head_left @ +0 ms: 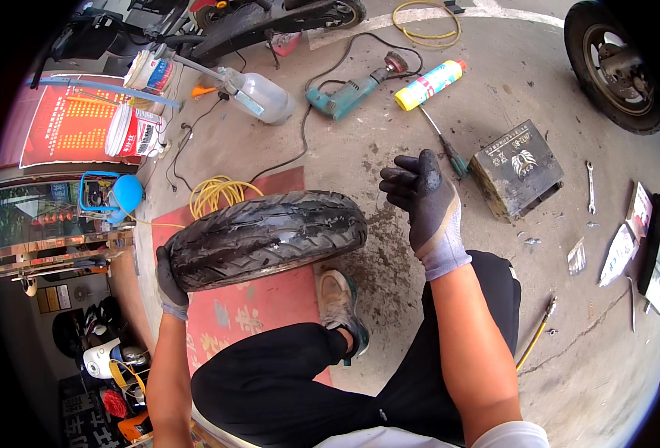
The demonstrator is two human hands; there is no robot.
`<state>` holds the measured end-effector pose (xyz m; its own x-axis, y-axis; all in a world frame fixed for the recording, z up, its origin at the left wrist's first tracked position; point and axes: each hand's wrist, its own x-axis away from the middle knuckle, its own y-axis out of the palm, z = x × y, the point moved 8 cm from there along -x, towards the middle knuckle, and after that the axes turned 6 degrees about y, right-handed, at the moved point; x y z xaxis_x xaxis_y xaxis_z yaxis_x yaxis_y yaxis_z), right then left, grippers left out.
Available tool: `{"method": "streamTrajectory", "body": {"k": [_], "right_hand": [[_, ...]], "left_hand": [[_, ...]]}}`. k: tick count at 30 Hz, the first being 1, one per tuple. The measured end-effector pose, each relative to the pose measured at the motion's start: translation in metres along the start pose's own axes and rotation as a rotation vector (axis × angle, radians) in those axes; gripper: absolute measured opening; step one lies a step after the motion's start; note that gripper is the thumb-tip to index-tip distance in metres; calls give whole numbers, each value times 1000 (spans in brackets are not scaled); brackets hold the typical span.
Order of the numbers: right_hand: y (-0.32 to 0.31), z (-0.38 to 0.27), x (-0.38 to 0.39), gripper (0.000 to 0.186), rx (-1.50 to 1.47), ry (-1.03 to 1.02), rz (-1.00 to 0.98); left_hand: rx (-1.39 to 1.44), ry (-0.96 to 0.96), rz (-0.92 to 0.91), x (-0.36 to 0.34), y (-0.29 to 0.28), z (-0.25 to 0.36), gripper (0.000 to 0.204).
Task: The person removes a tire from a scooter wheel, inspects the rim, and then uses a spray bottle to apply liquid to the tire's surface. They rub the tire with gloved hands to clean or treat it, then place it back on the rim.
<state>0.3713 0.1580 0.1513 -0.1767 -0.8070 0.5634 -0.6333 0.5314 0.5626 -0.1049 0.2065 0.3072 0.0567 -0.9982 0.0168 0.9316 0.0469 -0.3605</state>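
A worn black tire is held tilted on its side above a red mat. My left hand, in a grey glove with a dark coating, grips the tire at its left end; some of those fingers are hidden behind it. Just right of the tire, my right hand, gloved likewise, is raised with fingers apart and slightly bent, holding nothing.
Ahead lie a teal power tool, spray bottle, yellow can, screwdriver and coiled yellow hose. A dark box, wrench and motorcycle wheel are at right. Parked scooters stand at left.
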Motion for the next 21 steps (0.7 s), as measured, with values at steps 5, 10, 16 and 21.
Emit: {"method": "streamTrajectory", "body": {"k": [5,10,16,21], "right_hand": [[6,7,-2,63,-7,-18,-20],[14,8,11,62,1,-20,-52],[47,13,39,55,364,-32,-416],[86,30,78,47,614,-56,-664]], "left_hand": [[-90,17,6,-6,19,19,55],[-407,31,39,-16,70,53,57],[-674,90,-274,-23,177,128,52],[-489,147,-426,-17,206,120,55]]}}
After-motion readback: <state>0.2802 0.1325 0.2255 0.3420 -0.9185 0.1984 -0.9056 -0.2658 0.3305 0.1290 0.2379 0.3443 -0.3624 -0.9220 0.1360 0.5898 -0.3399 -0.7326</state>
